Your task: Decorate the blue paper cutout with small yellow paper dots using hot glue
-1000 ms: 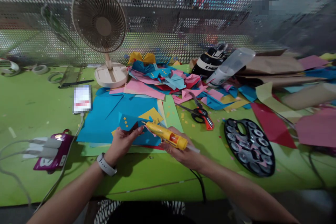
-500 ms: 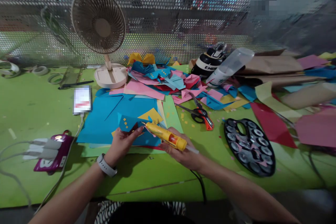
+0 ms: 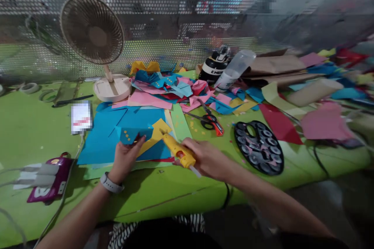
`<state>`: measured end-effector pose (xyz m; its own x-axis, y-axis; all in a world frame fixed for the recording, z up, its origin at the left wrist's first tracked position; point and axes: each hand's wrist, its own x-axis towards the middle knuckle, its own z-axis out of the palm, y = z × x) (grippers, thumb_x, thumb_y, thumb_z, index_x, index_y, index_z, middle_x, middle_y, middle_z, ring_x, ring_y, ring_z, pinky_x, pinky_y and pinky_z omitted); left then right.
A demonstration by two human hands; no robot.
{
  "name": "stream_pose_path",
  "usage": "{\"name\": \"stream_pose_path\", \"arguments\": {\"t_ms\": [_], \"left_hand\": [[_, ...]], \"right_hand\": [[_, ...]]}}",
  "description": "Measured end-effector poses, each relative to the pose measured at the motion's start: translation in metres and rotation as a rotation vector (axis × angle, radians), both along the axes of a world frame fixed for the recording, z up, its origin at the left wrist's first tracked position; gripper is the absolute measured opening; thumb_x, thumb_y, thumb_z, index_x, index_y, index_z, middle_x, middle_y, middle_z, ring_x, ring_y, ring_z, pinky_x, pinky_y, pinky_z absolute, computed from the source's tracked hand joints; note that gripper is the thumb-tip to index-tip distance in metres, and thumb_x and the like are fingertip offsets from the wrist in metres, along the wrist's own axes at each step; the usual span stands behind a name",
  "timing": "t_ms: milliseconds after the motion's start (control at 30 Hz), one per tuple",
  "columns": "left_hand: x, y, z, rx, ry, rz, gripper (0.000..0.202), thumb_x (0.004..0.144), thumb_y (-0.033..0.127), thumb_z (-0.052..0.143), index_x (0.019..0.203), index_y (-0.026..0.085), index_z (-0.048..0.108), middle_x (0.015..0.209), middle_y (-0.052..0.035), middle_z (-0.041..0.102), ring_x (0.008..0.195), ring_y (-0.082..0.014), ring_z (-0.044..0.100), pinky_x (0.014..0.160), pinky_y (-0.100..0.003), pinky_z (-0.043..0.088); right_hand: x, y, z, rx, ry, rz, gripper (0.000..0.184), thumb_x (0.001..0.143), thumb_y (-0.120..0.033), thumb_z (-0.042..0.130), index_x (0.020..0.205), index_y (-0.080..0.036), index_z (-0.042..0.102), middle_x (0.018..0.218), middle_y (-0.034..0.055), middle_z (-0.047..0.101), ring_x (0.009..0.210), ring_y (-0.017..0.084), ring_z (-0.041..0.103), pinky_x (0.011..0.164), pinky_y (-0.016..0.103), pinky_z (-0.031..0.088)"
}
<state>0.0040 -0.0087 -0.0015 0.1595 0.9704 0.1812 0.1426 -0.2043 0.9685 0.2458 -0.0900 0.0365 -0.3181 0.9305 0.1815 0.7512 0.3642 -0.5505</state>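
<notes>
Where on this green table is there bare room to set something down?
Mostly bare tabletop lies at left, between tape rolls and purple power strip, and between the yellow glue gun and the near edge. Crowded: the far side, with fan, paper scraps and bottles.

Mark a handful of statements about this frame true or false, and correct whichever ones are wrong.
1. The right hand holds a yellow glue gun. True.
2. The left hand holds the scissors. False: it holds a blue paper piece with small yellow bits on it; the scissors lie on the table.
3. A pale wristband is on the left wrist. True.
4. The glue gun's tip is pressed against the blue paper piece. False: a gap shows between them.
5. The fan stands beyond the large blue sheet. True.
6. The black palette lies left of the scissors in the picture. False: it lies to their right.
</notes>
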Motion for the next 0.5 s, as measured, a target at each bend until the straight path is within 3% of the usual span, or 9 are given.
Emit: {"name": "stream_pose_path", "arguments": {"t_ms": [67,133,200,300,400,500], "left_hand": [[0.003,0.002,0.001,-0.062,-0.085,0.013,0.025,0.072,0.037,0.075,0.083,0.015,0.07,0.087,-0.0046,0.073,0.081,-0.0213,0.068,0.081,-0.033,0.057],[0.006,0.003,0.005,-0.12,-0.148,0.02,0.03,0.068,0.038,0.079,0.085,0.015,0.069,0.085,-0.0038,0.071,0.077,-0.0206,0.068,0.079,-0.034,0.059],[0.009,0.002,0.01,-0.162,-0.156,0.028,0.032,0.065,0.038,0.081,0.081,0.014,0.067,0.082,-0.0037,0.07,0.075,-0.0205,0.068,0.075,-0.033,0.06],[0.012,0.001,0.015,-0.218,-0.149,0.064,0.034,0.06,0.04,0.083,0.076,0.014,0.067,0.08,-0.0041,0.068,0.072,-0.0212,0.069,0.069,-0.033,0.061],[0.014,0.002,0.016,-0.248,-0.198,0.102,0.037,0.056,0.04,0.085,0.075,0.014,0.066,0.079,-0.0031,0.066,0.071,-0.0203,0.068,0.068,-0.032,0.061],[0.014,0.005,0.014,-0.243,-0.265,0.096,0.036,0.055,0.037,0.086,0.076,0.015,0.066,0.081,-0.0016,0.066,0.072,-0.0176,0.067,0.073,-0.032,0.061]], "right_hand": [[0.032,-0.013,-0.001,0.03,-0.099,-0.126,0.023,0.077,-0.029,0.067,0.094,-0.021,0.054,0.076,0.0029,0.063,0.058,0.016,0.055,0.054,0.027,0.032],[0.071,-0.029,-0.006,0.041,-0.208,-0.351,0.021,0.075,-0.026,0.065,0.094,-0.021,0.056,0.084,0.0054,0.066,0.068,0.02,0.061,0.059,0.028,0.037],[0.109,-0.046,-0.015,-0.02,-0.332,-0.584,0.02,0.074,-0.028,0.063,0.092,-0.021,0.057,0.087,0.0063,0.067,0.073,0.022,0.063,0.061,0.029,0.039],[0.156,-0.064,-0.032,-0.074,-0.451,-0.802,0.027,0.073,-0.032,0.062,0.096,-0.019,0.059,0.096,0.0103,0.068,0.085,0.027,0.065,0.067,0.033,0.044],[0.186,-0.074,-0.044,-0.073,-0.521,-0.857,0.032,0.075,-0.038,0.058,0.099,-0.017,0.061,0.104,0.0126,0.067,0.094,0.029,0.064,0.075,0.036,0.046],[0.197,-0.079,-0.041,-0.032,-0.496,-0.705,0.035,0.075,-0.043,0.058,0.1,-0.018,0.063,0.107,0.0123,0.067,0.099,0.03,0.062,0.082,0.039,0.046]]}}
